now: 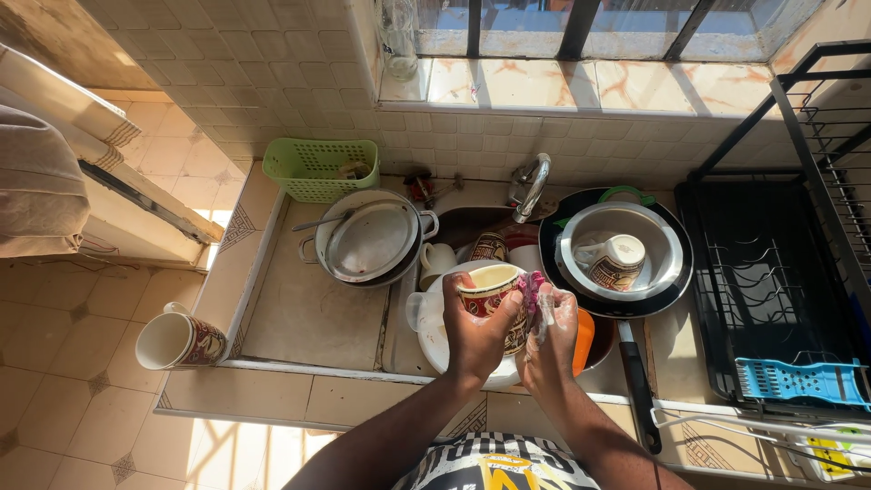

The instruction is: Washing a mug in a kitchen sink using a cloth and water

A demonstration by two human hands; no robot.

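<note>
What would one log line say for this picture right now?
left hand: holds patterned mug | right hand: rubs it with pink scrubber | place: over sink

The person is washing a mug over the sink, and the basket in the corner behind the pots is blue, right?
Not quite. The head view shows the basket is green, not blue. The rest holds: the left hand holds a mug over the sink while the soapy right hand rubs it with a sponge, and the basket sits in the corner behind the pots.
</note>
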